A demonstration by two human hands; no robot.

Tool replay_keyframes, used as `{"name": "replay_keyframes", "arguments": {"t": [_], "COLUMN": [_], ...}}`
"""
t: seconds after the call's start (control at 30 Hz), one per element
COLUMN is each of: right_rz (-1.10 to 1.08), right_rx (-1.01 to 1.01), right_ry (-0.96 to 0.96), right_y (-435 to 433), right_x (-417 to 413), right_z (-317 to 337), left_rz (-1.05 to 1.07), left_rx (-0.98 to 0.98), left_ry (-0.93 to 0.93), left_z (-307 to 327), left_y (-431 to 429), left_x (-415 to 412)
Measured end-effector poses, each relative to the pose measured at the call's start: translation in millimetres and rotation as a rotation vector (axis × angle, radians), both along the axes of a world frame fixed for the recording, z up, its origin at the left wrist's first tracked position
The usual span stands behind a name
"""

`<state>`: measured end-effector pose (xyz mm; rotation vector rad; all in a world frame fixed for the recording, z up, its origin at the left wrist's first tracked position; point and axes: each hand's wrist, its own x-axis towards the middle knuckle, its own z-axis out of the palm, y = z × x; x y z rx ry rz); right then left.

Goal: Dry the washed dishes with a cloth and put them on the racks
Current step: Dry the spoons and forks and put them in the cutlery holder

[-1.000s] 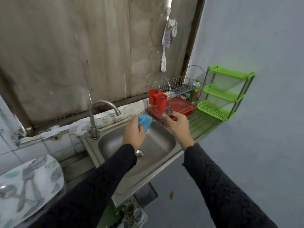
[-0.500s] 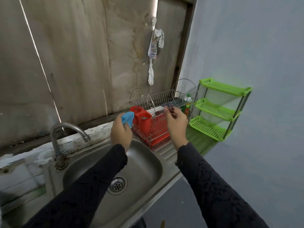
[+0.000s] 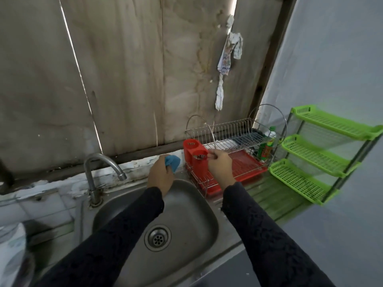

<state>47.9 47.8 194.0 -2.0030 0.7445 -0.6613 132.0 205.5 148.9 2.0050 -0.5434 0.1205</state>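
While a small utensil (image 3: 208,155) is pinched in the right grip (image 3: 220,165) over the red holder (image 3: 199,169), the cloth (image 3: 173,162) clutched in the left grip (image 3: 160,175), the mouth could be missed and the utensil dropped.

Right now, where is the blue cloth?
In the head view, the blue cloth is held in the left hand, over the sink's back rim, just left of the red cutlery holder on the wire dish rack.
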Motion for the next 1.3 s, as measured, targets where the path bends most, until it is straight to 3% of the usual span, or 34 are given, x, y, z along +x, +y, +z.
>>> {"name": "replay_keyframes", "arguments": {"t": [0.27, 0.57, 1.0, 1.3], "right_rz": [0.075, 0.332, 0.659, 0.753], "right_rx": [0.145, 0.120, 0.066, 0.119], "right_ry": [0.067, 0.257, 0.281, 0.293], "right_y": [16, 67, 233, 408], "right_x": [-27, -47, -46, -29], "right_z": [-38, -84, -101, -99], "left_rz": [0.060, 0.263, 0.539, 0.647], "left_rx": [0.048, 0.139, 0.142, 0.205], "left_ry": [0.015, 0.032, 0.086, 0.218], "left_z": [-14, -45, -56, -57], "left_y": [23, 97, 269, 440], "left_x": [-32, -99, -138, -131]}}
